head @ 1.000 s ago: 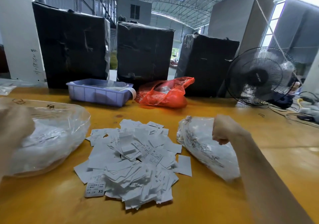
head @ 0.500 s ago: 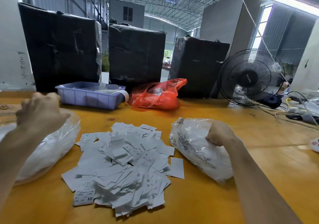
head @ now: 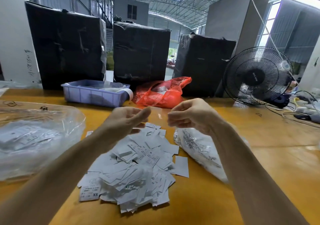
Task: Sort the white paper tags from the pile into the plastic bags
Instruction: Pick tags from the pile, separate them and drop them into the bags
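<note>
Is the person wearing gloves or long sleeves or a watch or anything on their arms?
No gloves. The left hand and the right hand are both bare, and so are both forearms all the way down to the bottom edge of the picture. No sleeve shows anywhere. No watch, bracelet or ring can be seen on the sides facing the camera.
</note>
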### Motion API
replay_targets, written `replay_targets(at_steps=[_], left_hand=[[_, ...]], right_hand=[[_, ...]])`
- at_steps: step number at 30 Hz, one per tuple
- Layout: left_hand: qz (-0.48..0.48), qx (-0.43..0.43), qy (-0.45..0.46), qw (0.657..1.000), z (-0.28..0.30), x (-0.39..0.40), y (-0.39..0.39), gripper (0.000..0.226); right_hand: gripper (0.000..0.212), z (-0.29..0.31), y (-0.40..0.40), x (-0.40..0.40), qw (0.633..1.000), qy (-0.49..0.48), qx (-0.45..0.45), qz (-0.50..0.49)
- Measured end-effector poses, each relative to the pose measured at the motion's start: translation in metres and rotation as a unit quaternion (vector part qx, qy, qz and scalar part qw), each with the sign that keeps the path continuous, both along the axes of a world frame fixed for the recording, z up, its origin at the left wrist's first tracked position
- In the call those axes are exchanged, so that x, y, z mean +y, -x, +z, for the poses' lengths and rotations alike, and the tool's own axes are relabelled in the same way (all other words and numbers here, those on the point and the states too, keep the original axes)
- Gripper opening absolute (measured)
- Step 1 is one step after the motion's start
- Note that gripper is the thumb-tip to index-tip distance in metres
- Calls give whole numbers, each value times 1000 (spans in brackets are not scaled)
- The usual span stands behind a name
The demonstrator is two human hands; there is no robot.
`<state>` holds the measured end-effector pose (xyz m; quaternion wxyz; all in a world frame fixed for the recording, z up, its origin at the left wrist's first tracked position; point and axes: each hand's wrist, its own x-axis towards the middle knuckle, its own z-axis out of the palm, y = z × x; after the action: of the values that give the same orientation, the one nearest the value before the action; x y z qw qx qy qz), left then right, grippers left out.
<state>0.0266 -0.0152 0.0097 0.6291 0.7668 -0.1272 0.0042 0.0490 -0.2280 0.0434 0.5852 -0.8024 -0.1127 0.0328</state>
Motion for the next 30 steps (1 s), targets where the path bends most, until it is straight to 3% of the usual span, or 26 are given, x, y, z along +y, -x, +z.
replay_targets(at_steps=[3, 5, 8, 13, 15, 21, 27, 30], left_hand=[[-68, 101, 94, 988, -3, -5, 0, 58], [-67, 99, 64, 991, -5, -3, 1, 51], [-19, 92, 14, 996, -8, 1, 0, 39], [16, 93, 65, 993, -8, 4, -3, 23], [42, 85, 95, 991, -9, 5, -4, 23], [29, 92, 90, 991, -10, 11, -7, 26], [-38, 128, 48, 990, -6, 16, -7, 48], [-40, 138, 27, 989, -5, 18, -7, 49]], right_hand=[[22, -12, 0, 25, 998, 20, 19, 65], [17, -19, -1, 32, 996, 32, 21, 86], [27, -24, -2, 36, 995, 34, 22, 89], [38, -28, -2, 41, 995, 8, 46, 91], [43, -28, 0, 42, 990, 40, 80, 109], [7, -31, -3, 45, 996, 18, 64, 58], [17, -31, -1, 46, 995, 41, 44, 75], [25, -31, -1, 46, 995, 42, 43, 81]])
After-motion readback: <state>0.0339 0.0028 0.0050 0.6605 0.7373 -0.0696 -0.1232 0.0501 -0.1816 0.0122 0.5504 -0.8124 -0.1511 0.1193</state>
